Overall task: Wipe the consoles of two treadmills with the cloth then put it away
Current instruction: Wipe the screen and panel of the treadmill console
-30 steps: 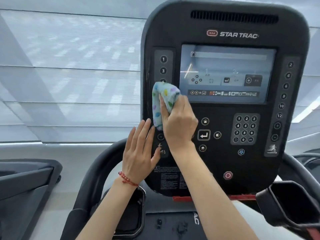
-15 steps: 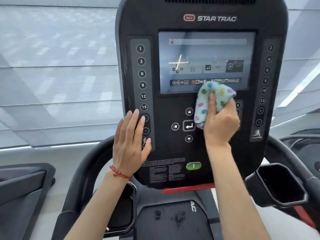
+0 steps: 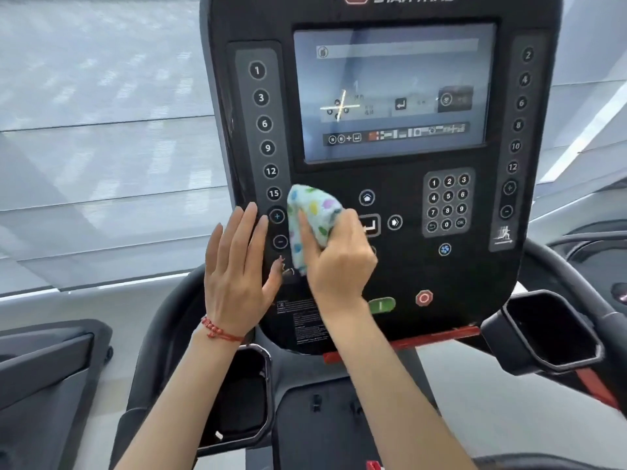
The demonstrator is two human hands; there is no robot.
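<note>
Two cup holders flank the console (image 3: pixel 373 266): one lower left (image 3: pixel 242 395), one lower right (image 3: pixel 556 334), contents too dark to tell. Left hand (image 3: pixel 237 276) lies flat, fingers spread, on the console's left edge; right hand (image 3: pixel 339 259) clamps the bunched dotted cloth (image 3: pixel 314 215) against the panel below the screen (image 3: pixel 393 93). Pale blinds (image 3: pixel 101 130) hang left of the console.

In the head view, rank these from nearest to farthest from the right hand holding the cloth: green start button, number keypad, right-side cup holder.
Measured from the right hand, which grips the cloth:
1. Green start button, just below the wrist.
2. Number keypad, up and to the right on the console.
3. Right-side cup holder, off the console's lower right edge.
</note>
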